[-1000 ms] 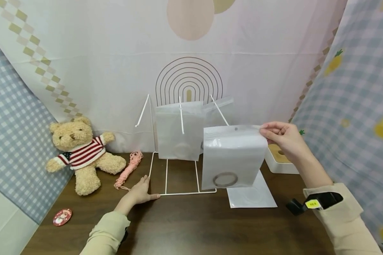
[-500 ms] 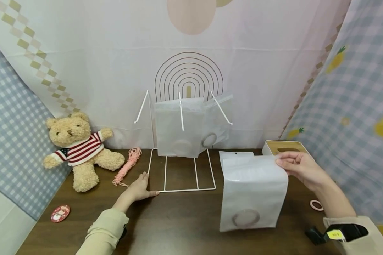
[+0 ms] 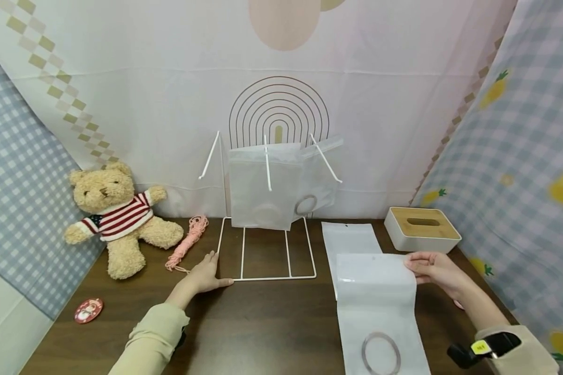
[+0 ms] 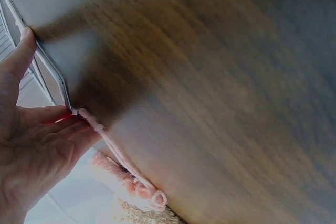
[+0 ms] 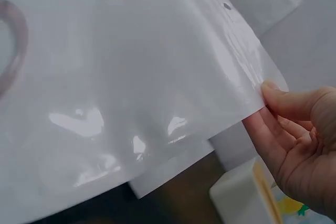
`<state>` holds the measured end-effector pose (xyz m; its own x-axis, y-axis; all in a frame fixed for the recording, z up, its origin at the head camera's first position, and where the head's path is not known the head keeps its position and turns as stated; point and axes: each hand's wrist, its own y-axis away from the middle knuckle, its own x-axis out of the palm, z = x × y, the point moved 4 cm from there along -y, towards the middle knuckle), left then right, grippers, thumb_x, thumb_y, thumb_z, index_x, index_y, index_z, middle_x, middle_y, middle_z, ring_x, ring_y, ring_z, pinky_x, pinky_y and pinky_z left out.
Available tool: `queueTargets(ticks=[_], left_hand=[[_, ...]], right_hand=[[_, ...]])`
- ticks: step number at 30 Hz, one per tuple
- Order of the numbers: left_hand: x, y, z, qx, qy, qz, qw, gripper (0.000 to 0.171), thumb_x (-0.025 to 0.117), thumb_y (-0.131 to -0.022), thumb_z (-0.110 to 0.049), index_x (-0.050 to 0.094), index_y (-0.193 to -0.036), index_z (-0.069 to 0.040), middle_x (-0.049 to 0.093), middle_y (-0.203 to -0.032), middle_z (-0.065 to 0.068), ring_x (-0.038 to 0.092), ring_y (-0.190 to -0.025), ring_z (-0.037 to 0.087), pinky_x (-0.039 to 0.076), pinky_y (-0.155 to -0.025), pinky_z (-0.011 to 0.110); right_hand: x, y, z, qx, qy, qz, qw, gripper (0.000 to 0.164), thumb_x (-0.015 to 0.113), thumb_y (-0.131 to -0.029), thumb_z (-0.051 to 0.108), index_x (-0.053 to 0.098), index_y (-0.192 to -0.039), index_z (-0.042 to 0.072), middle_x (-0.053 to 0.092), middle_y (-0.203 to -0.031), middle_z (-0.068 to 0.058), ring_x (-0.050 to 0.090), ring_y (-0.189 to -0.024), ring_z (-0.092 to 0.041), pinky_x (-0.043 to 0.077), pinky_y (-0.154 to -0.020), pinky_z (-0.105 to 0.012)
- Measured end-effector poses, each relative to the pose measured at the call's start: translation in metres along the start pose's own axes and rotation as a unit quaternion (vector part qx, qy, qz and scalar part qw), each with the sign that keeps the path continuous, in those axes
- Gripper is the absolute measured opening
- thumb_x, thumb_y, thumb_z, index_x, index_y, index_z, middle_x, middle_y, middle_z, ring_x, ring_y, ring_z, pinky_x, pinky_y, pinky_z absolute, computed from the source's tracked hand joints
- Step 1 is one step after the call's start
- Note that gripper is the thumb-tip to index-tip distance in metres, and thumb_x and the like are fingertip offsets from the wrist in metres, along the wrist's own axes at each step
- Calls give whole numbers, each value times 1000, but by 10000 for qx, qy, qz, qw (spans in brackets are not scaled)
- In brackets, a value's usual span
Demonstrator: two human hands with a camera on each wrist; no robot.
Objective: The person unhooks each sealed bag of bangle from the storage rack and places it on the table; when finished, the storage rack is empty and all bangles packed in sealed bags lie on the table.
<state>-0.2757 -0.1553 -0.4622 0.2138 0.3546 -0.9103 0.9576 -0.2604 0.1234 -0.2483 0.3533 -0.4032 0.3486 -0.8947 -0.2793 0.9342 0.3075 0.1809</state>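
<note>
My right hand (image 3: 438, 273) pinches the top right corner of a white, translucent zip bag (image 3: 375, 307) between thumb and fingers. A pinkish ring (image 3: 397, 350) shows inside the bag, whose lower end runs out of the head view. Behind it, another white bag (image 3: 349, 235) lies flat on the table, partly covered. My left hand (image 3: 202, 276) rests at the front left corner of a white wire rack (image 3: 274, 279), thumb on the front bar and fingers along the side. Two more bags hang on the rack: one in the middle (image 3: 265, 192), one at right (image 3: 327, 177) with a ring visible.
A white tissue box (image 3: 422, 243) with a wooden lid stands at the back right. Left of the rack are a bundle of pink cord (image 3: 187, 242), a teddy bear (image 3: 126, 221) and a red round disc (image 3: 88, 311). A pink ring (image 3: 458, 304) is mostly hidden behind the right forearm.
My right hand has brought the held bag from in front of the rack's right hook down and toward the front right. The left hand stays at the rack's corner.
</note>
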Motion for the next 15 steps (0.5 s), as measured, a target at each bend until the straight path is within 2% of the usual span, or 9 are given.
queueTargets(ticks=[2, 5, 8, 15], left_hand=[[1, -1, 1, -11, 2, 19, 10000, 93, 70, -76, -39, 26, -133, 20, 25, -139, 39, 27, -130, 49, 31, -102, 57], [1, -2, 2, -44, 27, 58, 10000, 94, 69, -77, -40, 25, -134, 20, 25, -140, 38, 26, -131, 48, 30, -103, 56], [2, -3, 1, -37, 41, 71, 10000, 94, 69, -77, -40, 24, -134, 19, 24, -141, 38, 25, -132, 48, 29, -104, 56], [1, -2, 0, -30, 14, 47, 10000, 94, 70, -76, -40, 25, -134, 20, 25, -140, 39, 26, -131, 48, 30, -103, 56]], right_hand=[[3, -2, -11, 180, 112, 54, 9998, 12, 53, -92, 16, 61, -99, 10, 68, -83, 12, 64, -75, -4, 55, -68, -25], [6, -3, -29, 424, 286, 66, 9987, 30, 55, -91, 17, 56, -107, -8, 68, -84, 10, 65, -75, -5, 55, -69, -26], [6, -3, -44, 643, 489, 26, 9967, 43, 55, -91, 18, 47, -113, -19, 66, -85, 8, 64, -75, -5, 55, -69, -26], [15, 1, -63, 1000, 823, 184, 9914, 47, 57, -89, 16, 46, -114, -22, 65, -87, 1, 62, -77, -8, 56, -69, -28]])
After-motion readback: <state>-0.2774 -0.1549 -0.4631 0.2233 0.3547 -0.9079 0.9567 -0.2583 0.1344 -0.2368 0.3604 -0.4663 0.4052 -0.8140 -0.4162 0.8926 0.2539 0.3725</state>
